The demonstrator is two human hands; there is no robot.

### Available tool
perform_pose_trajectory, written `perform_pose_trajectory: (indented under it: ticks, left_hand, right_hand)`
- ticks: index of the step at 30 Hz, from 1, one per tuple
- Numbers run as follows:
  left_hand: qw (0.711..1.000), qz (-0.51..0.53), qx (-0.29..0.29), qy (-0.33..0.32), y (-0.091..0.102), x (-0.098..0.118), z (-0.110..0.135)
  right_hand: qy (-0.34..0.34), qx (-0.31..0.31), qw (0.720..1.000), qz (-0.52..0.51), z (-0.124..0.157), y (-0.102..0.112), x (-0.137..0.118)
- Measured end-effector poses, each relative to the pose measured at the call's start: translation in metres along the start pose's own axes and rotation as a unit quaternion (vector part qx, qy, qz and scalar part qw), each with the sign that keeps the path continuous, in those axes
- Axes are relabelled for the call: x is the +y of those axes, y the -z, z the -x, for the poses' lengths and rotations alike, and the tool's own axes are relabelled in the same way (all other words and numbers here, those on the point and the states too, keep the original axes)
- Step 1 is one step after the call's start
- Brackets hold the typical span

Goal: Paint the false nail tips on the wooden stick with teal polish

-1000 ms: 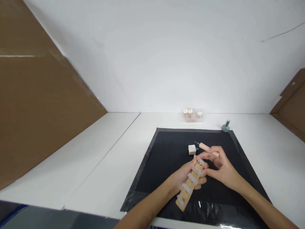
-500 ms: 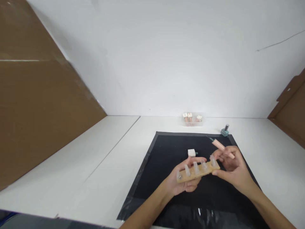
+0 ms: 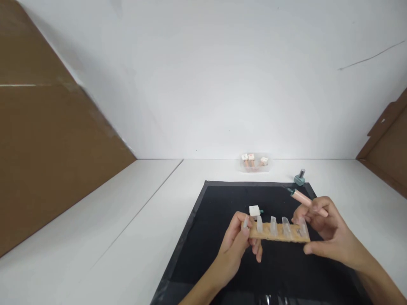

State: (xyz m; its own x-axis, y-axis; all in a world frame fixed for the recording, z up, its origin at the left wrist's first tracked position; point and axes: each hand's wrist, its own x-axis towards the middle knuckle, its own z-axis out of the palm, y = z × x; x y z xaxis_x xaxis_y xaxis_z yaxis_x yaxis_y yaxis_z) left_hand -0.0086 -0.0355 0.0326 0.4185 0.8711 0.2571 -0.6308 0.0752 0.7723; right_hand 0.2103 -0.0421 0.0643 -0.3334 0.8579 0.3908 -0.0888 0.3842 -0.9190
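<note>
My left hand [image 3: 237,239] pinches the left end of a light wooden strip [image 3: 265,234], its thumb in front. Several clear false nail tips [image 3: 273,226] stand up in a row along the strip. In my right hand [image 3: 329,231] is a nail polish brush [image 3: 302,197] with a pink handle, its dark bristle end pointing up and left. The thumb and fingers of that hand also touch the strip's right end. Just behind the strip lies a white square block-like piece [image 3: 255,211] with a small green part at its right side.
A black mat [image 3: 219,212] covers part of the white table [image 3: 143,237]. At its far right corner sits a teal bottle [image 3: 299,178] with a silver top. A clear tray [image 3: 254,168] of white-and-pink pieces stands by the wall. Brown cardboard panels [image 3: 57,135] flank the table.
The strip has moved right and turned roughly level. My left hand has shifted from beneath it to pinch its left end. My right hand, with the brush, has moved slightly right and down.
</note>
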Motion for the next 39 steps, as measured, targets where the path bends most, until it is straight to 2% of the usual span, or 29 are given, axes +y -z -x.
perform_pose_trajectory:
  ticks: [4,5,9,12,18,24,29,33,37,39]
  left_hand:
    - [0.997,-0.013,-0.078,0.013,0.003,-0.002,0.004]
    - [0.994,-0.014,-0.103,0.021,0.003,-0.003,0.005]
    - [0.983,-0.007,-0.168,0.07,0.0,-0.003,0.008]
    - [0.979,-0.011,-0.181,0.095,-0.002,-0.002,0.01]
    - [0.978,-0.028,-0.172,0.118,0.0,-0.004,0.01]
    - [0.977,-0.049,-0.168,0.123,0.001,-0.005,0.009]
    - [0.976,-0.047,-0.153,0.145,0.005,-0.01,0.009]
    - [0.977,-0.062,-0.107,0.174,0.006,-0.014,0.006]
    - [0.976,-0.082,-0.041,0.199,0.002,-0.013,0.0]
    - [0.975,-0.086,-0.018,0.204,-0.001,-0.012,-0.003]
  right_hand:
    - [-0.042,-0.099,0.994,-0.021,-0.002,0.025,-0.008]
    - [-0.032,-0.091,0.995,-0.037,-0.003,0.029,-0.009]
    - [0.003,0.016,0.996,-0.09,-0.007,0.029,-0.006]
    - [-0.008,0.028,0.993,-0.117,-0.01,0.018,-0.002]
    - [-0.03,0.032,0.991,-0.123,-0.01,0.005,0.004]
    - [-0.002,0.04,0.994,-0.102,-0.008,0.005,0.01]
    - [0.012,0.054,0.993,-0.1,-0.007,-0.002,0.006]
    - [0.047,0.062,0.996,-0.054,-0.007,-0.011,0.002]
    - [0.096,0.025,0.994,0.035,-0.006,-0.016,0.001]
    - [0.094,0.003,0.993,0.078,-0.005,-0.017,0.001]
